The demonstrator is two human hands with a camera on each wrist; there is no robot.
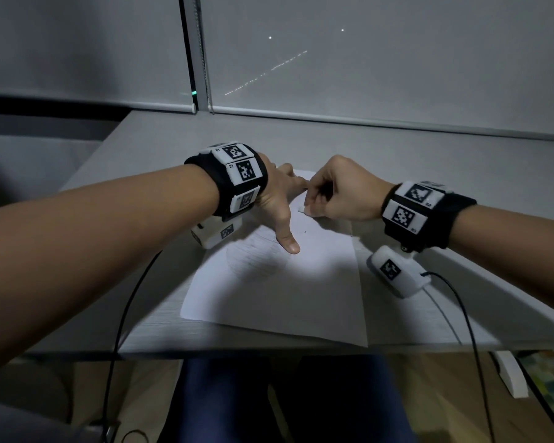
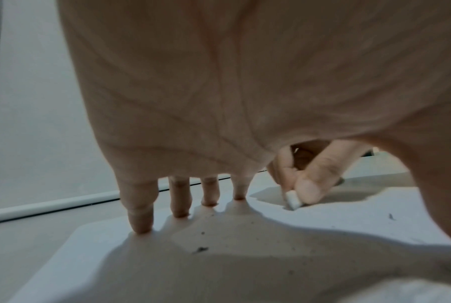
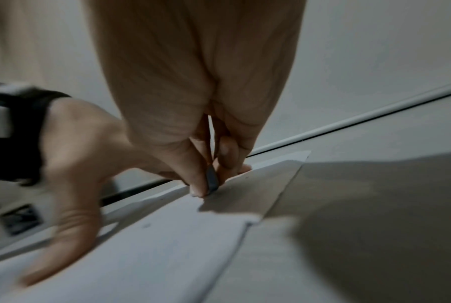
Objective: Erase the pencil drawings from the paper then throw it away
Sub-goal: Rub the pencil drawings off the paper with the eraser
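Note:
A white sheet of paper [image 1: 288, 292] lies on the grey desk [image 1: 397, 161], with a faint pencil circle [image 1: 253, 257] on its left half. My left hand [image 1: 279, 199] presses flat on the paper's far part, fingers spread, thumb pointing toward me. In the left wrist view its fingertips [image 2: 141, 227] stand on the sheet [image 2: 348, 223]. My right hand [image 1: 336, 193] pinches a small white eraser [image 1: 304, 210] and holds its end on the paper, right beside the left hand. The eraser [image 2: 293, 199] shows between thumb and finger; in the right wrist view the eraser [image 3: 211, 180] looks dark.
Dark eraser crumbs [image 2: 199, 249] lie on the sheet. Closed roller blinds [image 1: 365, 59] stand behind the desk. Black cables [image 1: 470, 330] run off the front edge from the wrist cameras. My legs [image 1: 269, 398] are under the desk; a white foot [image 1: 509, 375] stands on the floor at right.

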